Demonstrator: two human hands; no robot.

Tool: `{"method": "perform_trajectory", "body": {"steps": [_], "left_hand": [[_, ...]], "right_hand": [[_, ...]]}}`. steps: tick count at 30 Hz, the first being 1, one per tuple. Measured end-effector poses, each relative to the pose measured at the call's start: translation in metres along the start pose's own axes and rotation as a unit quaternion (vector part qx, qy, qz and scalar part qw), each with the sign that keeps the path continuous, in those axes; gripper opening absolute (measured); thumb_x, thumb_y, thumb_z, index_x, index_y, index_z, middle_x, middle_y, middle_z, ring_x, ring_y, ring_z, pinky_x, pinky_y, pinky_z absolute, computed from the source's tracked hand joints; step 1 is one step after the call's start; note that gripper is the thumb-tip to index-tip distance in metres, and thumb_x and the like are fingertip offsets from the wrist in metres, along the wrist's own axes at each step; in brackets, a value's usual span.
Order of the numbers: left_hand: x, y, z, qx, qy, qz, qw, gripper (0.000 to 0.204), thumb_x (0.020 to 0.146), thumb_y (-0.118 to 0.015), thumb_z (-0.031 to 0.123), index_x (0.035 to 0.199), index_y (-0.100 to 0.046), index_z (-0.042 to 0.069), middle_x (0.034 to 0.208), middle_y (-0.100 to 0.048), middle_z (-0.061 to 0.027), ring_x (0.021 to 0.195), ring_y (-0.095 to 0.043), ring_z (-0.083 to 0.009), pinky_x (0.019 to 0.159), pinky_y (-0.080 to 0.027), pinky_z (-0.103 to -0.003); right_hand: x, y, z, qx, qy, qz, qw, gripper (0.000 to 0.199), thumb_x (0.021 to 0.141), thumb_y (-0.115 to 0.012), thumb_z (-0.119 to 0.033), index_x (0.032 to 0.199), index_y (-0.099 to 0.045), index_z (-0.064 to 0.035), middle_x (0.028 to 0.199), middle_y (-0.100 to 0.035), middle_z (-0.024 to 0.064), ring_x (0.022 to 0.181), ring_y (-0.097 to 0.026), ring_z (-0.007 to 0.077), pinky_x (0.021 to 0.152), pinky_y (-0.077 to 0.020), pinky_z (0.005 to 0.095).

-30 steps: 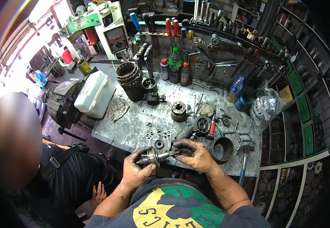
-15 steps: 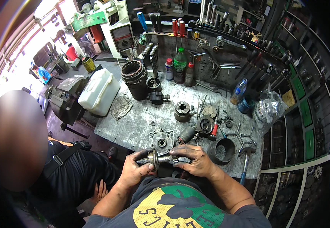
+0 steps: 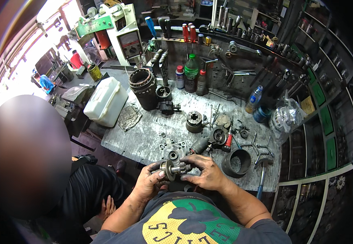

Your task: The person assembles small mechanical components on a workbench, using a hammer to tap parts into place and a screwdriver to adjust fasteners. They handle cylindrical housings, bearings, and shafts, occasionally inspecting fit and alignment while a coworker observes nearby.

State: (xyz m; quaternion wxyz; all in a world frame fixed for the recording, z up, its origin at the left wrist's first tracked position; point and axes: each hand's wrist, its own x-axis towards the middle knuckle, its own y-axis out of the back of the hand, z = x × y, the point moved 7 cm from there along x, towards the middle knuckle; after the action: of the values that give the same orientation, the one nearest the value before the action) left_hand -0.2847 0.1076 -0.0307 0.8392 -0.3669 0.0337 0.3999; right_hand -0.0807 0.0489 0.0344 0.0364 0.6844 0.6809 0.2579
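Observation:
Close to my chest, at the bench's near edge, I hold a metal gear shaft [image 3: 178, 168] with a round flange [image 3: 167, 170]. My left hand [image 3: 149, 181] is closed around the flange end, its thumb against the disc. At the toothed end, my right hand [image 3: 209, 174] has its fingers curled over the top and its thumb below; the exact contact is partly hidden. Just beyond lies a grey cast housing [image 3: 172, 149] with a central bore. A dark cylinder [image 3: 199, 144] lies beside it, near a round part with an open centre [image 3: 218, 135].
On the metal workbench [image 3: 144, 142] stand a ring sleeve [image 3: 237, 162], a hammer [image 3: 262, 179], a red-handled screwdriver [image 3: 228, 140], a ribbed cylindrical housing [image 3: 143, 91], bottles [image 3: 191, 71] and a white box [image 3: 106, 101]. Another person [image 3: 91, 183] stands close at my left.
The gear shaft has turned slightly, so its flange faces me more and its toothed end shows more between my right fingers. The person at left has leaned closer.

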Motion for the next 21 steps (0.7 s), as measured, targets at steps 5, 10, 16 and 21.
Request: {"method": "perform_trajectory", "body": {"steps": [5, 10, 16, 21], "left_hand": [[0.0031, 0.0006, -0.0024, -0.002, 0.002, -0.004, 1.000, 0.073, 0.088, -0.090, 0.032, 0.145, -0.060, -0.002, 0.119, -0.077, -0.0116, 0.098, -0.076, -0.0191, 0.076, -0.065, -0.034], [0.0072, 0.0005, -0.0052, -0.022, 0.007, -0.020, 1.000, 0.067, 0.090, -0.089, 0.031, 0.143, -0.061, -0.001, 0.115, -0.076, -0.0105, 0.093, -0.075, -0.0178, 0.070, -0.061, -0.032], [0.0098, -0.0012, -0.0043, -0.036, -0.001, -0.031, 0.999, 0.064, 0.092, -0.087, 0.029, 0.141, -0.061, -0.002, 0.113, -0.076, -0.0108, 0.089, -0.073, -0.0167, 0.067, -0.058, -0.031], [0.0067, -0.0028, -0.0002, -0.027, -0.013, -0.024, 0.999, 0.065, 0.091, -0.088, 0.028, 0.141, -0.061, -0.003, 0.116, -0.076, -0.0119, 0.092, -0.074, -0.0176, 0.069, -0.061, -0.031]], "right_hand": [[0.0008, -0.0010, 0.0041, 0.015, -0.031, -0.022, 0.999, 0.051, 0.087, -0.091, -0.018, 0.132, -0.075, -0.0009, 0.125, -0.078, 0.0192, 0.114, -0.077, 0.0325, 0.100, -0.0594, 0.0411], [-0.0019, 0.0013, 0.0068, 0.053, -0.067, 0.021, 0.996, 0.048, 0.087, -0.091, -0.017, 0.130, -0.076, -0.0006, 0.121, -0.080, 0.0178, 0.110, -0.078, 0.0267, 0.099, -0.0599, 0.0391], [-0.0008, 0.0022, 0.0057, 0.071, -0.077, 0.026, 0.994, 0.049, 0.087, -0.093, -0.019, 0.129, -0.077, -0.0001, 0.120, -0.081, 0.0186, 0.110, -0.078, 0.0261, 0.100, -0.0597, 0.0382], [-0.0012, 0.0017, 0.0087, 0.068, -0.080, 0.025, 0.994, 0.048, 0.088, -0.092, -0.019, 0.129, -0.077, 0.0008, 0.120, -0.081, 0.0188, 0.110, -0.078, 0.0254, 0.098, -0.0598, 0.0375]]}}
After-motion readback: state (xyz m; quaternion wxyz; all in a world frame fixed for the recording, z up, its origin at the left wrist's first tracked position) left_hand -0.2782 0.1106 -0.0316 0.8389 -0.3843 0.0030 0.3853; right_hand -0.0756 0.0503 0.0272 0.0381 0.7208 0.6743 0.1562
